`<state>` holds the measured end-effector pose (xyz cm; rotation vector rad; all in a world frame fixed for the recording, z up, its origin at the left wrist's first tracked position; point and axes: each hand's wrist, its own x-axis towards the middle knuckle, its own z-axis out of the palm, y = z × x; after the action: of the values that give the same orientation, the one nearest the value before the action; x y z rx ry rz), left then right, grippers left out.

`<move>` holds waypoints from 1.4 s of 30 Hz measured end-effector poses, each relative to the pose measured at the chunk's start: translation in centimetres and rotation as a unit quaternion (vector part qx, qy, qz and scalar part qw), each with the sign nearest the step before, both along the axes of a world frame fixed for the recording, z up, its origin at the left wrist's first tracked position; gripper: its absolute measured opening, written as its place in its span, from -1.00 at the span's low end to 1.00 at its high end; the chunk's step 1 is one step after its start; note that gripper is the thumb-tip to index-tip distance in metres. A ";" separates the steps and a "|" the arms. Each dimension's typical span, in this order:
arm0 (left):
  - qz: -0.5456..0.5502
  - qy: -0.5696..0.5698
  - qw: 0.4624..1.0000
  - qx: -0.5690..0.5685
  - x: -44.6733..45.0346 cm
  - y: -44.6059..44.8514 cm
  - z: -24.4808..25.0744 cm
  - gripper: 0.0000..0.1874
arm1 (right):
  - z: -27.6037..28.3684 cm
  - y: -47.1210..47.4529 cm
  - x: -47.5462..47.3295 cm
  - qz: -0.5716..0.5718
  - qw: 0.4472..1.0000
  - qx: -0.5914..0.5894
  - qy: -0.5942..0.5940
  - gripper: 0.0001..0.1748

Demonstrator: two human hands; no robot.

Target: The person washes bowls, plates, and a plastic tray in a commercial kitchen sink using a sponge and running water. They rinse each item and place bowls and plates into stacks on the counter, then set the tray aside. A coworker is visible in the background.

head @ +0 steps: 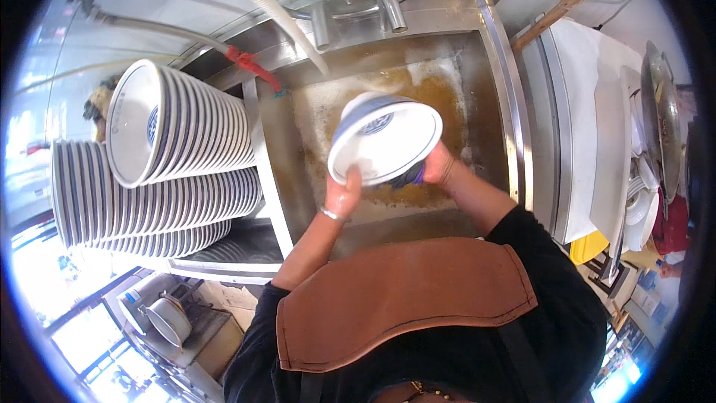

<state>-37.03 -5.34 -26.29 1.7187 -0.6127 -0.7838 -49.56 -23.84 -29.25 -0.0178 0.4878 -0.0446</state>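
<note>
A white bowl (397, 148) with blue bands and a blue emblem inside is held tilted above the sink (486, 117), its inside towards me. My left hand (342, 196) grips its near left rim, thumb over the inside. Under the right side of the bowl, my right hand (439, 165) holds a dark and purple cloth (411, 176) against the outside; the bowl hides most of those fingers. Brownish, murky water with pale foam (436, 73) shows in the basin below.
Nested stacks of matching bowls (190, 123) lie sideways on the left counter. A white ribbed hose (268, 5) and a hose with red wrapping (246, 61) reach into the sink. Steel spouts (391, 11) stand behind it. On the right are a wooden handle (554, 11) and a white-topped unit (587, 95).
</note>
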 end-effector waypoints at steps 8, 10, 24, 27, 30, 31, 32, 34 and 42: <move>0.052 -0.089 0.993 0.059 1.2 1.5 4.2 -0.65 | -2.2 5.1 -4.1 0.173 0.856 -0.472 0.117 -0.43; 0.002 -0.322 0.947 -0.009 1.8 3.2 8.1 -0.50 | -2.9 4.7 -6.5 0.264 0.497 -0.820 0.103 -0.48; 0.293 -0.512 0.794 -0.143 22.3 25.3 41.5 -0.64 | -1.9 9.8 -20.2 0.234 0.272 -0.899 0.251 -0.71; 0.316 -0.244 0.907 -0.131 28.9 27.5 45.7 -0.54 | -1.0 11.7 -19.7 0.216 0.262 -0.893 0.294 -0.70; 0.347 -0.131 0.928 -0.029 33.4 28.7 46.0 -0.70 | -0.3 12.5 -19.2 0.217 0.263 -0.885 0.316 -0.69; 0.355 -0.127 0.926 0.003 34.6 29.0 45.5 -0.76 | -0.1 12.5 -19.1 0.214 0.263 -0.884 0.322 -0.69; 0.348 -0.138 0.927 0.024 35.6 29.2 44.7 -0.79 | 0.1 12.6 -19.0 0.217 0.260 -0.884 0.323 -0.69; 0.341 -0.166 0.922 0.073 37.7 29.7 43.2 -0.80 | 0.4 12.6 -18.9 0.222 0.252 -0.880 0.334 -0.69; 0.252 -0.412 0.827 0.287 41.7 30.7 41.1 -0.62 | 1.2 13.2 -18.8 0.211 0.254 -0.876 0.350 -0.68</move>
<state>4.63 25.38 14.85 2.6484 -0.4465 0.2463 -68.38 -10.59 -28.08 -2.6042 1.0868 -0.0273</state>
